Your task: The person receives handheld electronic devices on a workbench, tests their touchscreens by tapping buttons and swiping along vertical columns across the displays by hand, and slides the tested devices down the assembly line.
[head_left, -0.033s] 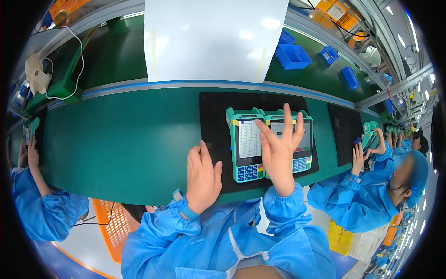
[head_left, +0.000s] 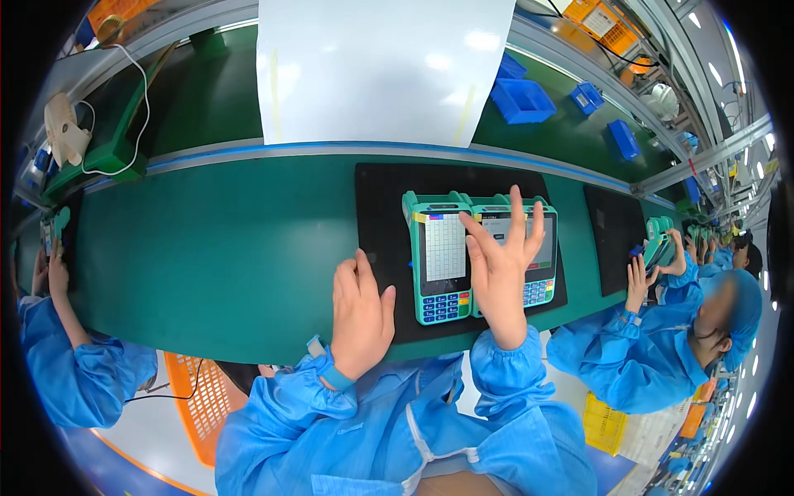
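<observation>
Two green handheld payment terminals with screens and blue keypads lie side by side on a black mat (head_left: 385,223). The left terminal (head_left: 444,256) shows a white grid with a coloured strip along its top. My right hand (head_left: 500,281) is open over the right terminal (head_left: 540,264), hiding part of its screen and keypad. Its index fingertip is at the upper right of the left terminal's screen; whether it touches cannot be told. My left hand (head_left: 361,318) holds nothing, its fingers stretched out by the mat's lower left edge, with a blue band at the wrist.
A white sheet (head_left: 385,70) hangs over the far rail. Blue bins (head_left: 523,101) stand beyond it at the right. Co-workers sit on both sides; the right one's hands hold a green device (head_left: 659,238) beside another black mat (head_left: 612,240). An orange basket (head_left: 198,405) stands below the green table (head_left: 215,256).
My right hand has shifted slightly to the right, its index finger still near the left screen's top corner. More colour shows along the top of the grid. My left hand stays put.
</observation>
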`<state>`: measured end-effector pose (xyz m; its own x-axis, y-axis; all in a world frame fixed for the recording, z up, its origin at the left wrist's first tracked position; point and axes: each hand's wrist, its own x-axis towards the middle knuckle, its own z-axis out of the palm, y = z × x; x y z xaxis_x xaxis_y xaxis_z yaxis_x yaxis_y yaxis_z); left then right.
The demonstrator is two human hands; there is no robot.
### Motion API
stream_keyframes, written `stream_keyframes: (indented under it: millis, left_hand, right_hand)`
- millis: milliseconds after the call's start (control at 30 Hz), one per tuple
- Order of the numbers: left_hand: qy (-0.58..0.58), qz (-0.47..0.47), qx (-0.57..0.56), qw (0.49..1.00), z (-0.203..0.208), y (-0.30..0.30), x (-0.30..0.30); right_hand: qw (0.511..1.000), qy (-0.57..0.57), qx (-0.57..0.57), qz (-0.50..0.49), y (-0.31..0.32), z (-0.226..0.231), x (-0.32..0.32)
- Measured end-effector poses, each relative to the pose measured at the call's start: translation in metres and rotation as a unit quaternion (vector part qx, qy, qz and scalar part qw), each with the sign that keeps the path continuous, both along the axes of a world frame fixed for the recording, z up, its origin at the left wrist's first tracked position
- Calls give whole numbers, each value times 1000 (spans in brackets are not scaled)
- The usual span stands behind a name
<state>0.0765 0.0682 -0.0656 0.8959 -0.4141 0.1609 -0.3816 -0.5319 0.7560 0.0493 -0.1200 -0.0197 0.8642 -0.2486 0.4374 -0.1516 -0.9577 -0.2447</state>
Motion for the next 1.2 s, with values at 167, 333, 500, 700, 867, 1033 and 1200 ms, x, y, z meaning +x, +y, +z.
stream_keyframes:
  millis: [167,333,500,700,867,1033,1200]
  left_hand:
    - [-17,0,13,1000,5,1,1]
    - [0,-2,6,1000,5,1,3]
    - [-1,1,17,1000,6,3,0]
    - [-4,-1,7,1000,6,1,0]
    - [-7,-1,-8,1000,3,2,1]
    - [-13,7,-6,1000,2,2,1]
    - [-14,3,1,1000,5,0,1]
  right_hand:
    - [999,20,44,9,3,3,-17]
    - [995,75,61,-9,13,-5,-56]
    - [995,77,66,-5,16,-6,-64]
    - [994,78,58,50,33,-7,-53]
    - [993,70,69,69,40,-5,-40]
    - [995,48,52,65,34,-1,-4]
    - [998,-1,19,58,23,2,18]
